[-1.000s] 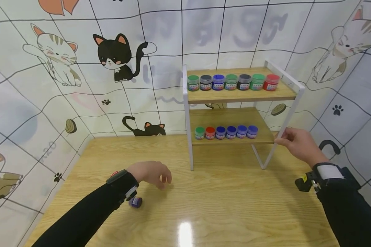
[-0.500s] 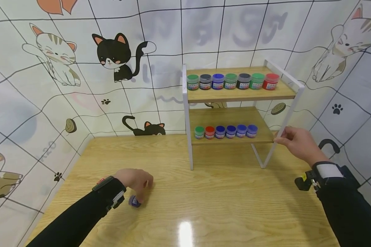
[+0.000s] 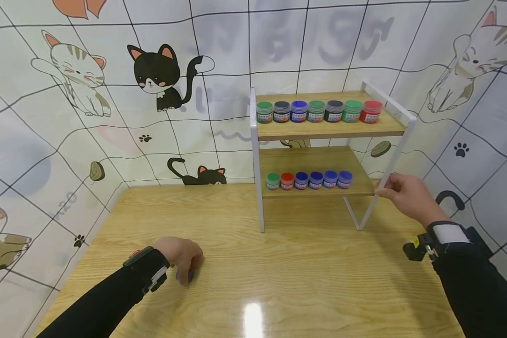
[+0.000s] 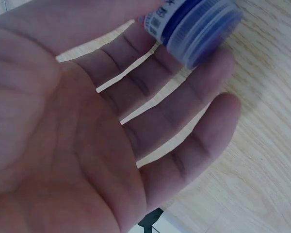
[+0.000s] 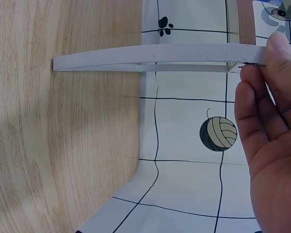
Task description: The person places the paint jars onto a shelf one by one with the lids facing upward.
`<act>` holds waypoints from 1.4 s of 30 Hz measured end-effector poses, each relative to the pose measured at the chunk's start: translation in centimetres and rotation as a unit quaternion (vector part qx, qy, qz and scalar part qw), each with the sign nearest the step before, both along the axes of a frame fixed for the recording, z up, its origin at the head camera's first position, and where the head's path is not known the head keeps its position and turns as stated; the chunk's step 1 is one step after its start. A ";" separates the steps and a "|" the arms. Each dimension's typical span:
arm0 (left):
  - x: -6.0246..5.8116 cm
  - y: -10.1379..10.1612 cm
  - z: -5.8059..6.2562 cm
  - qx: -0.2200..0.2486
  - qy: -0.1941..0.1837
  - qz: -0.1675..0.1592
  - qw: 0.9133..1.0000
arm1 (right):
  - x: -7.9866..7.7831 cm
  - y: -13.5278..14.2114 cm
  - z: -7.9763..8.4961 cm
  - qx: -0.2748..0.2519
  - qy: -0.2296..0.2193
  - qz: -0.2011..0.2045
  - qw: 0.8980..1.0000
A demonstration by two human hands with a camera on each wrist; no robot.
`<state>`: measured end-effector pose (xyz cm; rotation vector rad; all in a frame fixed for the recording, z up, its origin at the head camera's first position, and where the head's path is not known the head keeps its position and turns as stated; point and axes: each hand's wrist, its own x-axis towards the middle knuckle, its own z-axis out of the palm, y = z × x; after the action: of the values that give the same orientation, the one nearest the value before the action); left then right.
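Observation:
At the front left of the table, my left hand (image 3: 180,253) holds a small paint jar (image 4: 203,35) between thumb and fingers. The jar has a blue lid and a printed label; in the head view the hand covers most of it. My right hand (image 3: 410,198) pinches the white side frame (image 5: 184,52) of a two-tier shelf at the height of its lower board (image 3: 317,193). Several paint jars with green, red and blue lids line that lower board. More jars, with green, black, blue and red lids (image 3: 371,105), stand in a row on the upper board (image 3: 329,134).
The shelf stands on a wooden table (image 3: 253,267) near the back wall (image 3: 232,108), which is covered in cat-printed sheeting. Similar sheeting rises at the left and right. A bright reflection lies on the table's front part.
My left hand has moved left and toward the front, down onto the paint jar lying there, and its fingers now close around it. My right hand stays on the shelf frame.

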<state>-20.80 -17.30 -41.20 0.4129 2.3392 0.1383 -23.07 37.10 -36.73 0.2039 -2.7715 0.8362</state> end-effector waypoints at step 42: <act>-2.0 2.1 -1.9 0.143 0.037 -0.090 0.985 | 0.0 0.0 0.0 0.000 -0.002 -0.004 1.000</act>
<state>-22.79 -15.16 -43.07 0.7797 2.3475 0.3791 -23.06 37.12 -36.69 0.1919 -2.7742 0.8370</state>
